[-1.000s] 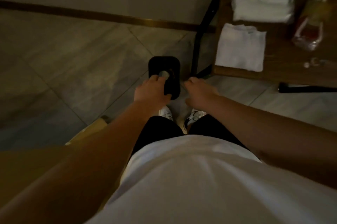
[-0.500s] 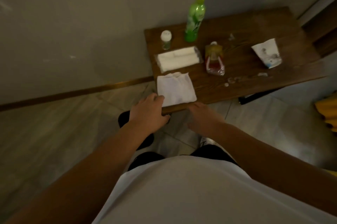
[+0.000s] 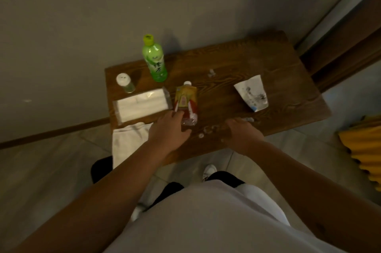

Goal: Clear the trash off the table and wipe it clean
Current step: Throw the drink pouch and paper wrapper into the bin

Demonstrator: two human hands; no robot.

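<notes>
Only legible marking was on the green bottle [image 3: 154, 59], standing at the far edge of the table [image 3: 237, 63], near its left end: two white brush-style characters ran vertically down the label, approx. "绿茶", w/ a white swirl above them. Pouch [image 3: 186, 99], nearer than the bottle & just right of it, carried red/yellow print, too blurred to read. Crumpled cup [image 3: 252, 93], far right of the bottle, showed dark smudged print, unreadable.

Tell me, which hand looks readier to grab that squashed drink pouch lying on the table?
The left hand, probably. Its fingertips already reach the lower end of the drink pouch, open and empty. The right hand hovers farther along the table, over small scraps, apart from the pouch.
</notes>
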